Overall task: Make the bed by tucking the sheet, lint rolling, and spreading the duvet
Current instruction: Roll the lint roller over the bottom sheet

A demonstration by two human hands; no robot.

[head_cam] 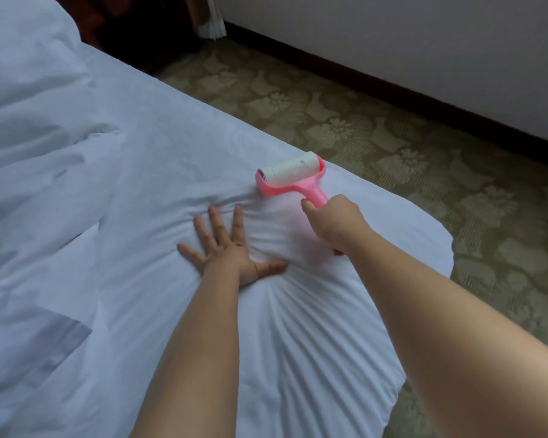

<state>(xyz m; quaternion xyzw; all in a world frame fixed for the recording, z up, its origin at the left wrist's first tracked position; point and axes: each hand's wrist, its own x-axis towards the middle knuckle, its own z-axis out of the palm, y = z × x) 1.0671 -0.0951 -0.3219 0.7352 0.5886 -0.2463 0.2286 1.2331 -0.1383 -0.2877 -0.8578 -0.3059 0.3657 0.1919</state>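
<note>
Lint rolling is under way: the right hand (332,222) has its fingers wrapped round the pink lint roller (290,178), its drum down on the sheet (171,128) near the bed's edge. The left hand (231,245) presses flat, fingers spread. The duvet (29,105) lies bunched at left, unspread.

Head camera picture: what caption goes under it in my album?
Right hand rolls pink lint roller over white sheet; left hand presses flat.

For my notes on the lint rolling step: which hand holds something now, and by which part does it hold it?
The right hand holds the pink lint roller by its handle, roller head on the white sheet. The left hand holds nothing; it presses flat on the sheet.
</note>
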